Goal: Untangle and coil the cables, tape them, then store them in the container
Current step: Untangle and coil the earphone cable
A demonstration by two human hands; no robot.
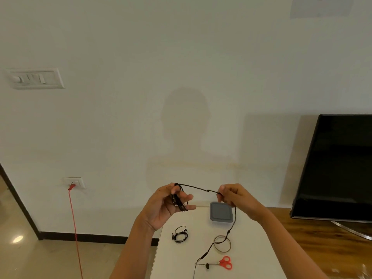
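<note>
I hold a black earphone cable [198, 188] in the air above the white table [181, 256]. My left hand [171, 204] has several loops of it wound round its fingers. My right hand [231, 195] pinches the taut strand a short way to the right. From there the rest of the cable hangs down to the table, ending in an earbud [207, 266] by the scissors. A second black cable [180, 235], coiled, lies on the table. A grey-lidded container [221, 212] stands at the table's far edge. A clear tape roll [222, 243] lies to the right.
Red-handled scissors [226, 262] lie near the table's front. A black TV screen [338, 168] stands on a wooden surface [322, 248] to the right. A red cord [75, 228] hangs from a wall socket [73, 182] on the left.
</note>
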